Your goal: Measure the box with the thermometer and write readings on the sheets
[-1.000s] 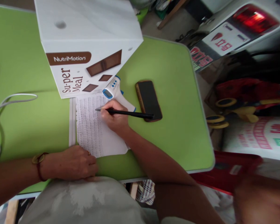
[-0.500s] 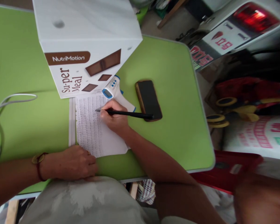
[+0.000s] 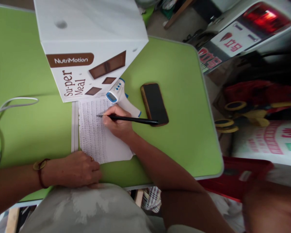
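My right hand [image 3: 119,123] is closed around a black pen [image 3: 138,120], its tip on a sheet of paper [image 3: 116,147] covered in rows of small handwriting. The sheet's lower right part is blank. At the sheet's lower left corner rests my left hand [image 3: 74,170], fingers curled into a loose fist against the green table. Just beyond the right hand lies a white and blue infrared thermometer [image 3: 122,98], partly covered by that hand. To its right is a dark-screened phone [image 3: 156,103] in a brown case.
A large white box [image 3: 70,71] stands upright behind the paper. On the left, a white cable [image 3: 14,100] loops over the green table [image 3: 184,129]. Beyond the right edge are a white vehicle with a red tail light [image 3: 266,17], yellow-handled scissors [image 3: 235,105] and a red tray [image 3: 232,178].
My right hand and the pen have shifted slightly left across the sheet. The left hand stays in place.
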A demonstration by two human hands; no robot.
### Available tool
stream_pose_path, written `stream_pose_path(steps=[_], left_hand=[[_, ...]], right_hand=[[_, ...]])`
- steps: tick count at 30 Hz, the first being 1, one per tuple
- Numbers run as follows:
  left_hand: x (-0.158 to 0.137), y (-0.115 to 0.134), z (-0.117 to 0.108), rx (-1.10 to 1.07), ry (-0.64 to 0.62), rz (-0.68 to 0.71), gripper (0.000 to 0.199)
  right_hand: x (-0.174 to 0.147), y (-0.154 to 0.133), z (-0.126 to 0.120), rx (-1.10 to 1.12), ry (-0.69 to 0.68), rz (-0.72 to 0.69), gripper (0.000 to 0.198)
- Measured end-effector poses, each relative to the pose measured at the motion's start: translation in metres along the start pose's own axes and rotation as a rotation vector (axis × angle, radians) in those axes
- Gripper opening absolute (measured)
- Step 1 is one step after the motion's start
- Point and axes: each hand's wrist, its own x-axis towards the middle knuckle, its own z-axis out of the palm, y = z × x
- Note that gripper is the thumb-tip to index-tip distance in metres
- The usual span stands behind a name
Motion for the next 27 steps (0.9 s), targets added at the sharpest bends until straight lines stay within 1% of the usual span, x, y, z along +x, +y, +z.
stream_pose_path(steps=[9, 17, 23, 27], left_hand=[[-0.0004, 0.0016, -0.0006, 0.007, -0.007, -0.004, 0.024], [-0.0004, 0.0003, 0.0018, 0.003, 0.013, 0.001, 0.026], [-0.0011, 0.0004, 0.0005, 0.012, 0.014, 0.001, 0.025], [-0.0003, 0.0007, -0.0019, 0.015, 0.004, -0.003, 0.026]], right_hand=[[0.0001, 0.0009, 0.0008, -0.002, -0.04, 0.023, 0.011], [-0.0001, -0.001, 0.0008, -0.02, -0.025, -0.007, 0.012], [0.0007, -0.0012, 0.0, -0.017, 0.019, 0.015, 0.01], [0.0012, -0.0021, 0.0001, -0.02, -0.006, 0.04, 0.01]])
